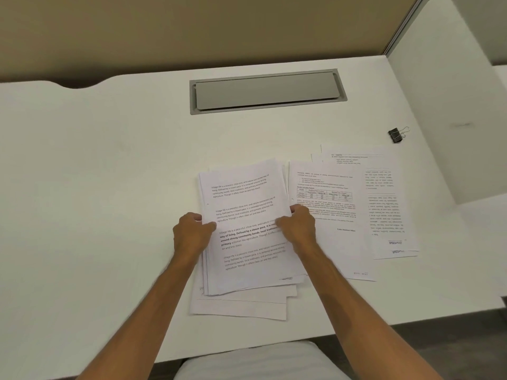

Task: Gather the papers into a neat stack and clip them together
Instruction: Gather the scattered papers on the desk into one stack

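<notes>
A loose stack of printed white papers (247,204) lies in the middle of the white desk, its sheets fanned out unevenly at the bottom. My left hand (193,231) grips the stack's left edge and my right hand (299,224) grips its right edge. To the right, several more printed sheets (334,242) lie flat and overlapping, the outermost ones (384,209) turned upside down. A black binder clip (397,134) with silver handles sits alone at the far right, beyond the loose sheets.
A grey cable hatch (267,91) is set into the desk (96,174) behind the papers. A beige partition rises at the back and a white side panel (444,119) stands at the right. The desk's front edge runs just above my lap.
</notes>
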Motion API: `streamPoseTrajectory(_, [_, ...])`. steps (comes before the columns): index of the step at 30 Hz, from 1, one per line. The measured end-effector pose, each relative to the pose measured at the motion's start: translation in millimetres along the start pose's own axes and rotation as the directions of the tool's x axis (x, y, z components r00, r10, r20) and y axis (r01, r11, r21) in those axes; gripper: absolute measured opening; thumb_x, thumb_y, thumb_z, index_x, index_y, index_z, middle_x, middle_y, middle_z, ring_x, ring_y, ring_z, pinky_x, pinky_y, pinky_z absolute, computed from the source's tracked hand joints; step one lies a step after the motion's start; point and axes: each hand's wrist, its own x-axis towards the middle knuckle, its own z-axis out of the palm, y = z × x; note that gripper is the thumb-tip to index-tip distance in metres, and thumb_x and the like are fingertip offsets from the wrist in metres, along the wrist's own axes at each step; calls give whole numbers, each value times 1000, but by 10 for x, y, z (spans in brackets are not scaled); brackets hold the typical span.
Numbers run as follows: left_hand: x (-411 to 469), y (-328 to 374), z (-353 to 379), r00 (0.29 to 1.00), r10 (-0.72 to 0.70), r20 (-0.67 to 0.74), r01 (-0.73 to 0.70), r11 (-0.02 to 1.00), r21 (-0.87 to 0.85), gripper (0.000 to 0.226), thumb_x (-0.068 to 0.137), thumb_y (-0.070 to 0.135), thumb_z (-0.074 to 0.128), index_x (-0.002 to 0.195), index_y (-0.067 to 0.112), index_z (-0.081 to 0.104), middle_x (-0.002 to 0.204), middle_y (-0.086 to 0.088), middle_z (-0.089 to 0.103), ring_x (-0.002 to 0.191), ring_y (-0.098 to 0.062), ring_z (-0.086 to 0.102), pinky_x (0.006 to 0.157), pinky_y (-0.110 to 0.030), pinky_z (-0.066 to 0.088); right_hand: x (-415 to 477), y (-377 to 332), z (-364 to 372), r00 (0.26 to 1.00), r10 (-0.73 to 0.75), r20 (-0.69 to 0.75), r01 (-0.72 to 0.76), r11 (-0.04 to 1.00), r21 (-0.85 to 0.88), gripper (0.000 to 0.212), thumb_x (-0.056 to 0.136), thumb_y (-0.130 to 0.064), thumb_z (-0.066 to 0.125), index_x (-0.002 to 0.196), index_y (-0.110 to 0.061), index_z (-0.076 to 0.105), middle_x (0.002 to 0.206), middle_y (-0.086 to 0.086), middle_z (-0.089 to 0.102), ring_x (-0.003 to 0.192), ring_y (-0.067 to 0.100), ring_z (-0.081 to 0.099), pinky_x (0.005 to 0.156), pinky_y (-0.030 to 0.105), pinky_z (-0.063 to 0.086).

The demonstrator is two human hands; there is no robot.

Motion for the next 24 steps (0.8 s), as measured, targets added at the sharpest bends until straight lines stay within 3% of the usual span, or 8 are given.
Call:
streamPoseTrajectory(4, [-4,-43,-57,1000,-13,-25,12,999,-42,46,85,19,77,127,7,62,122,-12,69,96,-27,64,88,-36,54,-49,0,67,998,-56,25,56,998,-22,22,87,-9,63,108,-11,63,110,6,69,98,26,67,78,33,54])
streamPoseTrajectory(7, [-31,-51,-56,999,-16,-35,13,996,-89,40,86,15,75,124,8,63,111,-9,69,92,-26,63,81,-33,51,-99,14,109,993,-122,-2,121,986,-112,29,87,-14,63,116,-12,60,116,4,66,99,26,64,76,34,51])
streamPoseTrajectory(10, [-11,-53,-57,998,-68,-12,65,983,-169,38,84,16,77,119,8,63,109,-7,66,98,-28,65,84,-37,54,-152,0,145,985,-170,12,170,978,-118,30,89,-11,61,119,-14,55,111,2,66,93,25,65,71,31,50])
streamPoseTrajectory(12, [44,-73,-46,992,-118,45,125,958,-257,26,80,15,80,99,8,64,96,-8,66,89,-30,63,76,-36,56,-160,0,166,986,-164,19,165,981,-105,36,89,-9,60,123,-15,51,110,2,64,96,27,65,73,35,55])
streamPoseTrajectory(14, [94,-101,-46,982,-143,123,175,934,-312,31,69,20,85,82,9,59,87,-7,67,82,-29,62,72,-32,54,-136,10,172,993,-117,17,117,993,-12,36,89,-6,59,123,-14,50,111,3,65,94,25,66,75,38,59])
streamPoseTrajectory(17, [202,-156,-43,971,-142,193,198,930,-310,33,69,18,84,94,4,67,106,-13,74,100,-35,69,94,-52,56,-77,23,129,999,-32,36,23,977,212,25,89,1,57,110,-11,59,103,6,67,79,16,64,61,26,54])
streamPoseTrajectory(19, [207,-152,-57,974,-112,197,171,934,-313,21,79,9,78,97,5,68,107,-13,74,101,-37,70,96,-56,55,-44,36,90,997,-30,69,11,965,263,17,89,1,61,102,-8,65,98,7,71,79,21,68,65,26,56])
streamPoseTrajectory(24, [59,-48,-145,995,16,98,11,962,-273,13,87,5,71,88,16,64,101,-11,76,93,-32,73,86,-41,59,-105,-2,-49,977,-188,105,143,931,334,15,92,1,64,101,-10,66,102,7,76,95,28,73,82,38,62])
